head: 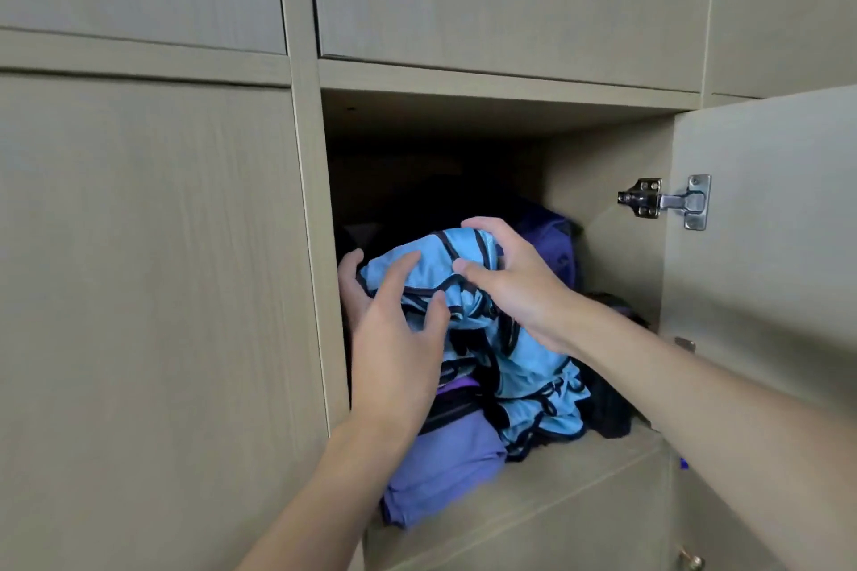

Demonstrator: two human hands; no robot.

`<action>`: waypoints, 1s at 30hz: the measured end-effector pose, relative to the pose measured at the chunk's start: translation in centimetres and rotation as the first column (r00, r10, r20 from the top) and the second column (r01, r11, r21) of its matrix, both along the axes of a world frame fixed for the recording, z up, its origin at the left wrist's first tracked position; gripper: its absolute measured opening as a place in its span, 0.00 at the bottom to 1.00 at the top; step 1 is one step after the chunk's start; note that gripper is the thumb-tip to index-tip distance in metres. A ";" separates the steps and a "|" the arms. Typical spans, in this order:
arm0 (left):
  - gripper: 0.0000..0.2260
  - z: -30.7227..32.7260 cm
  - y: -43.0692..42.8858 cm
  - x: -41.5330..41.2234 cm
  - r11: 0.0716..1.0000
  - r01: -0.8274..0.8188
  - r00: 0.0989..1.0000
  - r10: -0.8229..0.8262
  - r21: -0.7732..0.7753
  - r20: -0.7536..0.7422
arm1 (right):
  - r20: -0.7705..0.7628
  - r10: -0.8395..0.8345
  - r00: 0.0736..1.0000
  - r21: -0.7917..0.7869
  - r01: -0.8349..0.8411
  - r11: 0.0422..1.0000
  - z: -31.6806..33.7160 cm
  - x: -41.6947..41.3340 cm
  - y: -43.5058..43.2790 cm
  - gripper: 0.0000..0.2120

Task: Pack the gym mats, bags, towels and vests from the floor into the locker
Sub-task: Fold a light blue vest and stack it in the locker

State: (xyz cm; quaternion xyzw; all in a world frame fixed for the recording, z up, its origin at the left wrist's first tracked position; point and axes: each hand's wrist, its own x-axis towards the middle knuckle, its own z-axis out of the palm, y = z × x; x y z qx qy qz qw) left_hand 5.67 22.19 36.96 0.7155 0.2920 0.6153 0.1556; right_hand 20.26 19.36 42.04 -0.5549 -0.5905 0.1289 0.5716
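Head view: your left hand [394, 338] and right hand [514, 287] both curl fingers round the vests [528, 371], gripping them inside the locker [598, 181].

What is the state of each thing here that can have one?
locker door, open, swung to the right.
door on the left, closed.
blue vests, bunched, gripped by both hands.
left hand, grips the vests.
right hand, grips the vests.
purple cloth, folded, lying below the vests.

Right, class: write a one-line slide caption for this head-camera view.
Left hand and right hand grip a bundle of light blue vests inside the open locker, above a folded purple cloth.
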 end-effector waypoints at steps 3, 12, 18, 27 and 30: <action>0.20 -1.3 1.1 1.0 0.992 -0.110 0.994 0.109 -0.060 -0.019 | 0.405 -0.107 0.908 -0.065 0.146 0.987 -1.1 0.9 2.3 0.21; 0.23 -4.8 4.0 2.7 0.852 -0.520 0.811 0.515 0.063 -0.277 | 0.861 -0.100 0.498 -0.006 0.207 0.978 -4.0 3.8 3.7 0.37; 0.27 -6.6 6.8 3.5 0.767 -0.600 0.689 0.640 0.228 -0.339 | 0.869 -0.097 0.485 -0.031 0.249 0.968 -5.6 4.1 7.1 0.38; 0.22 -8.9 7.5 4.0 0.762 -0.642 0.725 0.640 0.090 -0.254 | 0.853 -0.044 0.519 -0.065 0.190 0.980 -6.7 3.9 9.5 0.34; 0.23 -8.7 7.6 3.9 0.751 -0.649 0.715 0.656 0.118 -0.243 | 0.865 -0.015 0.502 -0.099 0.199 0.975 -7.1 3.1 10.3 0.34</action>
